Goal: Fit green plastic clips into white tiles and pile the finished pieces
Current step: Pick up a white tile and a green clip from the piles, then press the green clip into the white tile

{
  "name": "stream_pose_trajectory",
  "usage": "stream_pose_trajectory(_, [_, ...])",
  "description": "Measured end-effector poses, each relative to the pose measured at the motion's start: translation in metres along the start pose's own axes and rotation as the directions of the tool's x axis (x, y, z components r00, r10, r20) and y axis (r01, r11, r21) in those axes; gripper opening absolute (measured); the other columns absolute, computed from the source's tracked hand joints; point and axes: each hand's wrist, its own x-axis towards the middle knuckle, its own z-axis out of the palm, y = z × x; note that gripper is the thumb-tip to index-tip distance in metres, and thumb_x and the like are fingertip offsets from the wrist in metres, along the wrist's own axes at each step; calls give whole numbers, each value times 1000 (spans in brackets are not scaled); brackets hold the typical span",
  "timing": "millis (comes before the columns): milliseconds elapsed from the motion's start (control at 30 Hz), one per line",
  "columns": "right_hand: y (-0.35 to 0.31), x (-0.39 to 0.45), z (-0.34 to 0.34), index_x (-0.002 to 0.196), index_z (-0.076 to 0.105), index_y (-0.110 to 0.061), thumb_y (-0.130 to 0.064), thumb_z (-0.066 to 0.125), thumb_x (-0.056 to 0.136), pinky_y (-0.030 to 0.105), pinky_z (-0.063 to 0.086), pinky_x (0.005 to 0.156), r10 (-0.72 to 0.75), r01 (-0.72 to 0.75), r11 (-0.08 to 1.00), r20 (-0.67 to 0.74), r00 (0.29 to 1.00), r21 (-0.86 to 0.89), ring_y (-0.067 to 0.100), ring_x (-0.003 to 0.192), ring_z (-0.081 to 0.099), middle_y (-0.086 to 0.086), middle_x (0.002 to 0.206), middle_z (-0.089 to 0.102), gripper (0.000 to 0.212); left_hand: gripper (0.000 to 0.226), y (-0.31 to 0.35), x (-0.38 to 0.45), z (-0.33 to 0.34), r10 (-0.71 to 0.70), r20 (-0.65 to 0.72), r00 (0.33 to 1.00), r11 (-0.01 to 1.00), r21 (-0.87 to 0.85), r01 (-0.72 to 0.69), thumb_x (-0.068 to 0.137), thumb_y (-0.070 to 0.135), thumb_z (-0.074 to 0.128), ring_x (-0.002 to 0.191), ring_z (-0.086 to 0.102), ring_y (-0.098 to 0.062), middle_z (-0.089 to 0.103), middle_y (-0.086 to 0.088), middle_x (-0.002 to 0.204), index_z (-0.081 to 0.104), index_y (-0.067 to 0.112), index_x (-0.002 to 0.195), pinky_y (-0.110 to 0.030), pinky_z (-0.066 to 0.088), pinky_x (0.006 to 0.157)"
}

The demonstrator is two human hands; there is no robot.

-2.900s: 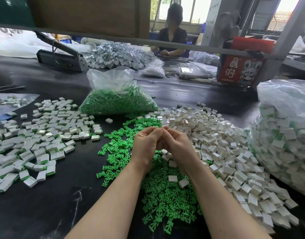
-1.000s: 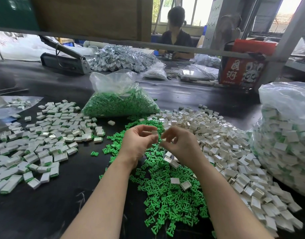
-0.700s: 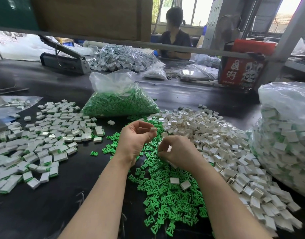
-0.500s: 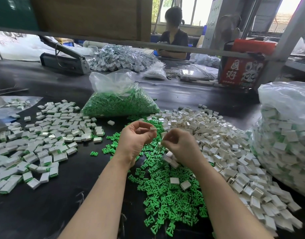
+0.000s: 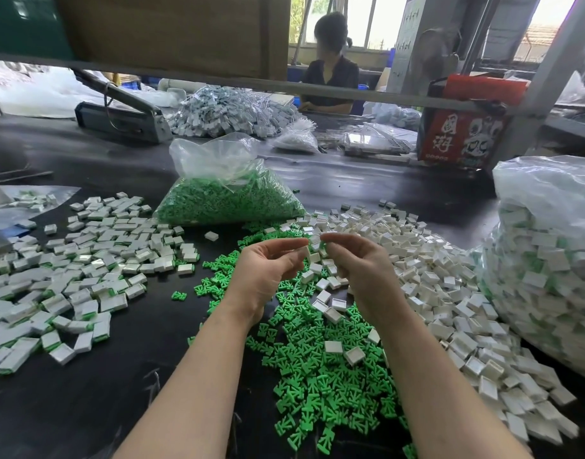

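I am watching both hands hovering together above the dark surface (image 5: 85,409), over the spot where the loose green clips (image 5: 317,376) are meeting the heap of white tiles (image 5: 433,293). My left hand (image 5: 267,273) is curling its fingers inward, and I am seeing a white tile (image 5: 306,254) pinched at its fingertips, tilted on edge. My right hand (image 5: 360,270) is curling too, thumb and forefinger closing on something small just beside that tile; I cannot tell what it is, since the fingers are hiding it. The two hands are nearly touching at the fingertips.

The finished pieces (image 5: 69,276), white with green edges, are lying spread to the left, well apart from the hands. A clear bag of green clips (image 5: 228,200) is sitting beyond the hands, and a large bag of filled tiles (image 5: 549,260) is being cut off by the right edge. Both forearms are running out of the bottom of the view. A person (image 5: 329,61) is sitting far across the surface, partly hidden behind a bar.
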Motion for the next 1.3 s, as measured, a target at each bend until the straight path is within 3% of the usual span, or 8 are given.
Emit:
stream_pose_trajectory(133, [-2, -2, 4, 101, 68, -3, -7, 68, 88, 12, 47, 61, -59, 58, 994, -7, 998, -97, -5, 62, 59, -2, 81, 67, 13, 13, 0, -1, 1, 14, 16, 1000, 999, 38, -15, 85, 12, 74, 72, 65, -8, 77, -4, 85, 81, 22, 88, -17, 53, 68])
stream_pose_trajectory(300, [-3, -3, 5, 97, 70, -7, -9, 70, 87, 13, 50, 68, -96, 93, 977, -6, 995, -192, 3, 74, 66, 5, 88, 72, 11, 12, 1, -2, 1, 18, 16, 1000, 999, 33, -19, 83, 12, 74, 73, 66, -10, 77, -6, 87, 81, 21, 87, -17, 54, 68])
stream_pose_trajectory(500, [-5, -4, 5, 90, 71, -14, -8, 70, 87, 17, 53, 70, -109, 113, 962, 29, 994, -248, 7, 75, 67, 4, 86, 72, 7, 10, 1, -2, 0, 17, 17, 1000, 999, 37, -18, 82, 10, 75, 75, 69, -12, 77, -7, 87, 80, 18, 86, -17, 54, 68])
stream_pose_trajectory(767, [-8, -5, 3, 93, 72, -7, -8, 70, 87, 16, 51, 69, -119, 129, 951, 52, 992, -281, 3, 72, 66, 4, 85, 72, 7, 12, 4, -2, -1, 15, 22, 1000, 995, 101, -17, 80, 9, 77, 69, 70, -12, 76, -8, 79, 75, 6, 91, -17, 53, 63])
stream_pose_trajectory(1100, [-12, -6, 1, 94, 72, -6, -7, 69, 87, 13, 49, 62, -117, 137, 942, 83, 990, -306, -2, 64, 62, 0, 80, 70, 7, 11, 1, -2, -1, 19, 27, 999, 988, 153, -23, 79, 12, 79, 68, 71, -13, 76, -8, 78, 76, 8, 89, -17, 53, 62])
stream_pose_trajectory(1300, [-13, -6, -1, 91, 71, -9, -7, 69, 87, 16, 50, 66, -92, 119, 950, 105, 990, -289, -1, 67, 63, 1, 82, 71, 6, 11, 1, -3, -1, 19, 32, 999, 987, 156, -23, 78, 12, 79, 68, 72, -13, 76, -7, 79, 76, 8, 88, -15, 52, 61])
